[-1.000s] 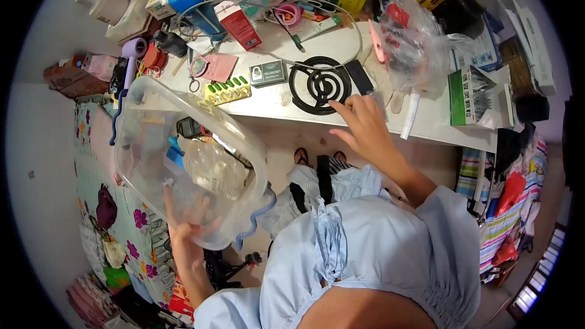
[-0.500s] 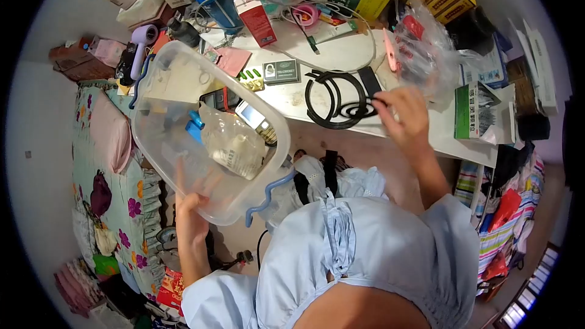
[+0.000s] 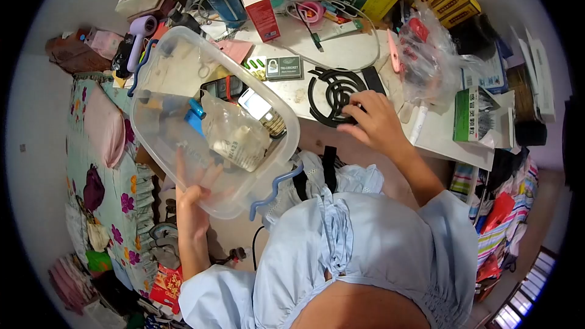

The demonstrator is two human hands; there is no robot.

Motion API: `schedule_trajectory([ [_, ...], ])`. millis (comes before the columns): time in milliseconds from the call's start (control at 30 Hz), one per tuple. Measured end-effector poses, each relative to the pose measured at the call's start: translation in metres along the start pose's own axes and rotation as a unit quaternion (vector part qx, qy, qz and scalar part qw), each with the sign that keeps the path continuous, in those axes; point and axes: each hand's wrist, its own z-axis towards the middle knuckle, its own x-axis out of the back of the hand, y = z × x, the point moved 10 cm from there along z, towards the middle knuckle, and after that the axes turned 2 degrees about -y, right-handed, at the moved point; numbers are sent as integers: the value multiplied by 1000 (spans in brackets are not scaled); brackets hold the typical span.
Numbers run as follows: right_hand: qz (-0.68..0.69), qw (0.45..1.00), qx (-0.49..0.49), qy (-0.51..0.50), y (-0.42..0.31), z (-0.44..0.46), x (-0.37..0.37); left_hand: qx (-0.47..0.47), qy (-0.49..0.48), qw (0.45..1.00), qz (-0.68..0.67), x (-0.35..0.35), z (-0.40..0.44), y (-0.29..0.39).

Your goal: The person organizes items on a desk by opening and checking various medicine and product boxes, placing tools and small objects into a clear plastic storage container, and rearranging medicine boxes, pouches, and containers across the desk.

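My left hand grips the near side of a clear plastic storage box with blue handles, its fingers showing through the wall. The box is tilted over the table's edge. Inside lie a plastic bag with something pale in it, a mobile phone with a keypad, a dark device with red edges and a small blue object. Over the right edge of a flat black piece of concentric rings is my right hand, fingers curved and apart. Any fingertip contact is unclear.
On the white table stand a red carton, a small dark green box, a clear plastic bag and a green-and-white box. A white tube lies near the front edge. Left is a flowered bed.
My right hand has moved left and let go of the black inner rings, which now lie within the larger ring. The white tube has come into view. My left hand still holds the box.
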Motion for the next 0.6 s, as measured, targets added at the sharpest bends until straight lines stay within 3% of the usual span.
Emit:
schedule_trajectory([
  [300, -10, 998, -37, -46, -6, 6, -30, -5, -15, 1000, -4, -2, 1, 1],
  [600, -2, 1000, -13, -9, -10, -11, -17, -5, -11, 1000, 14, -2, 2, 1],
])
